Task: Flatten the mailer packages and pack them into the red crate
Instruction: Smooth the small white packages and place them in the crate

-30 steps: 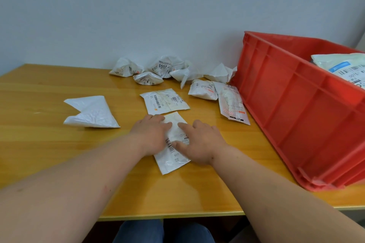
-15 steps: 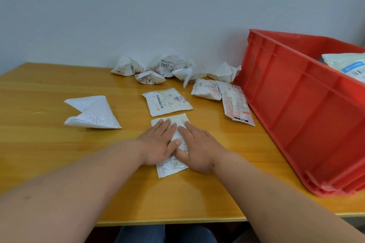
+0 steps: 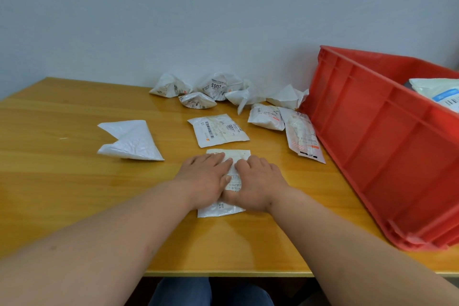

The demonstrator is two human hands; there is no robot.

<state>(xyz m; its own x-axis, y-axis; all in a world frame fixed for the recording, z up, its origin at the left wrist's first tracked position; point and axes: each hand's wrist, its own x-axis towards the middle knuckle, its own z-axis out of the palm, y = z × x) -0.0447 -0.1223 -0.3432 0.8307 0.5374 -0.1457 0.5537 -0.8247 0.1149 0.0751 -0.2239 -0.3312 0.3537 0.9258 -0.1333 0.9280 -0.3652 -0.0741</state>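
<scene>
Your left hand (image 3: 205,177) and right hand (image 3: 258,181) lie side by side, palms down and fingers straight and close together, pressing the white mailer (image 3: 223,210) flat on the wooden table (image 3: 74,181), well to the left of the red crate (image 3: 387,146). Left of the crate's near wall a long flat mailer (image 3: 301,136) lies just beside it, a labelled flat mailer (image 3: 218,130) sits farther left, and a folded white mailer (image 3: 129,141) lies farthest from it. Crumpled mailers (image 3: 216,90) cluster by the crate's far left corner, and inside the crate a pale package (image 3: 439,92) shows.
</scene>
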